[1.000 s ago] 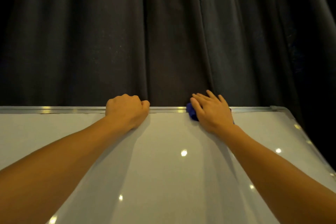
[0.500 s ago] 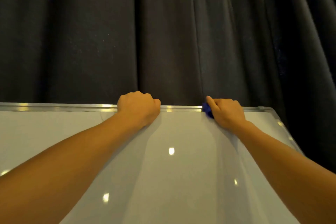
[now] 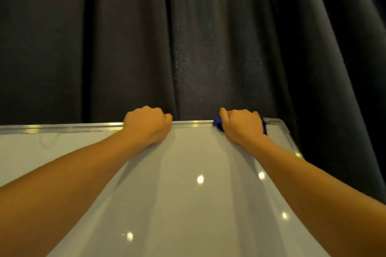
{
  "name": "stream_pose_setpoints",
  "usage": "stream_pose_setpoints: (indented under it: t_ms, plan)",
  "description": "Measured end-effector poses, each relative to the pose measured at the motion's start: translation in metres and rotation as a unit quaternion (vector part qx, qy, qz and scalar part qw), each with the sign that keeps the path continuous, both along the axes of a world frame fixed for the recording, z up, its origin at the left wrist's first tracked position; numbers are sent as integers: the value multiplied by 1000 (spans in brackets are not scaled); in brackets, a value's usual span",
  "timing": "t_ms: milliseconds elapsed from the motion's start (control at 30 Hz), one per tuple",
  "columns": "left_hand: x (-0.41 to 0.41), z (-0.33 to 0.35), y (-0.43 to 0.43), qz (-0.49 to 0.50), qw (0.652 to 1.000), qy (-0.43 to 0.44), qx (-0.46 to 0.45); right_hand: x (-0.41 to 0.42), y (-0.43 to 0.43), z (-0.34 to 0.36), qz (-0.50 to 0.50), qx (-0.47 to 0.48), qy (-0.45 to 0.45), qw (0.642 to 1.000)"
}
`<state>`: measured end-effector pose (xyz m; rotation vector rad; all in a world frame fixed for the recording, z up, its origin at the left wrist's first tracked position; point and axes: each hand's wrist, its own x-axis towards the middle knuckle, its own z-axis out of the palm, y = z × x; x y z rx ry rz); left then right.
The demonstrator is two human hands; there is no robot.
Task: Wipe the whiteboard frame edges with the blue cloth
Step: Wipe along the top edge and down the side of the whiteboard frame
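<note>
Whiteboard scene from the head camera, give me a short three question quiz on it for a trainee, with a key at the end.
1. True or false: the blue cloth lies loose in the middle of the whiteboard.
2. Multiple choice: which hand presses the cloth on the top frame edge? A) the left hand B) the right hand C) neither
3. Fill in: the right hand sits near the board's top ____ corner.

Key
1. False; it is bunched under a hand, on the frame.
2. B; the left hand grips the top edge, with no cloth showing.
3. right
</note>
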<state>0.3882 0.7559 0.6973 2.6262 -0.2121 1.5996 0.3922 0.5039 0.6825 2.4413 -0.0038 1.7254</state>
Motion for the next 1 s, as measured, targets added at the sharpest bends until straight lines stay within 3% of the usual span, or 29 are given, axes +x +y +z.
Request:
stream_pose_setpoints:
  t_ms: [167, 267, 500, 700, 1000]
  plan:
    - [4, 2, -82, 11, 999, 5, 33, 8, 10, -7, 104, -74, -37, 991]
    - [4, 1, -81, 6, 999, -2, 48, 3, -32, 5, 72, -131, -9, 989]
    - [1, 12, -113, 5, 998, 49, 28, 8, -20, -2, 80, -96, -28, 992]
    - [1, 6, -129, -29, 994, -14, 108, -1, -71, -5, 102, 10, -61, 993]
    - [15, 5, -120, -56, 993, -49, 92, 4, -67, -12, 42, 222, -120, 967]
